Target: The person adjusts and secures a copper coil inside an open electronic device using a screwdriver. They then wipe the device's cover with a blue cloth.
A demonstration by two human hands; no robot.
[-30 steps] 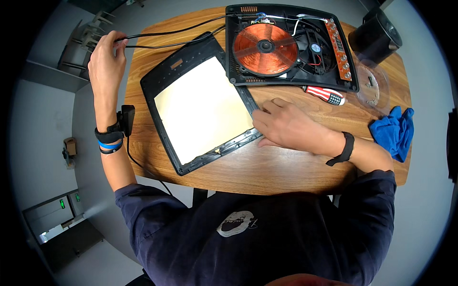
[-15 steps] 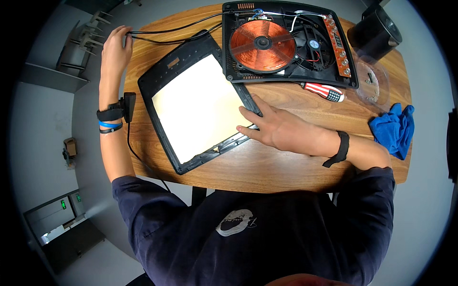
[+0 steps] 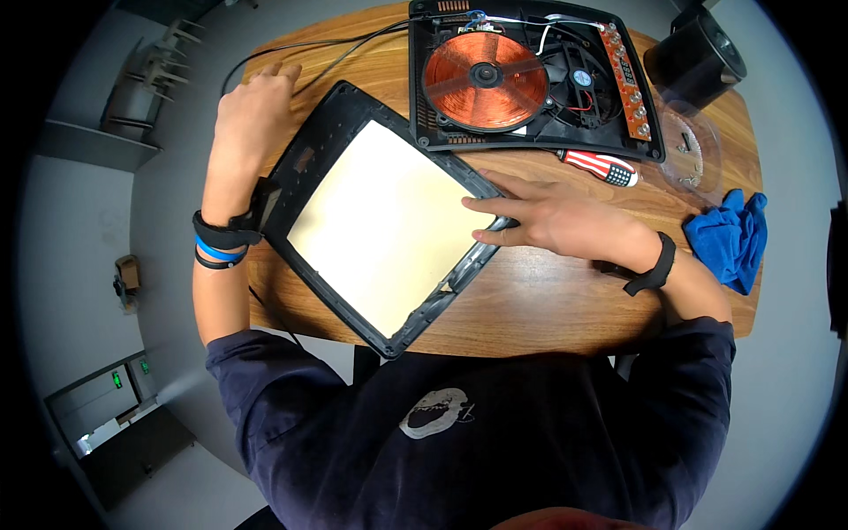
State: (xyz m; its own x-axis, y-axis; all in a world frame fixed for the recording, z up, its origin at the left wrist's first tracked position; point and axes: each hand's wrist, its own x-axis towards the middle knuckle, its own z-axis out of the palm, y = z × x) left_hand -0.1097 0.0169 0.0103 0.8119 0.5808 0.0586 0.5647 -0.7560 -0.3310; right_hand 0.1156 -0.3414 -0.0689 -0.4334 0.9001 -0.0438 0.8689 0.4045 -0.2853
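A black-framed induction cooker top panel with a pale, cream-coloured inner sheet lies slanted before me, its nearest corner over the table's front edge. My right hand grips its right edge, fingertips lying over the frame. Beside the panel's far left side is my left hand, fingers slightly apart and partly hidden, with nothing visible in them. The black power cord runs loosely behind that hand to the open cooker base. The base shows a copper coil, a fan and an orange circuit board.
A screwdriver with a red, white and blue handle pokes out under the base. To the right are a clear dish of small screws, a blue cloth and a black cylindrical container. Everything rests on a wooden table.
My left hand has let go of the cord and come right, towards the panel. The panel has turned counterclockwise and slid nearer me, with my right hand on its edge shifting right.
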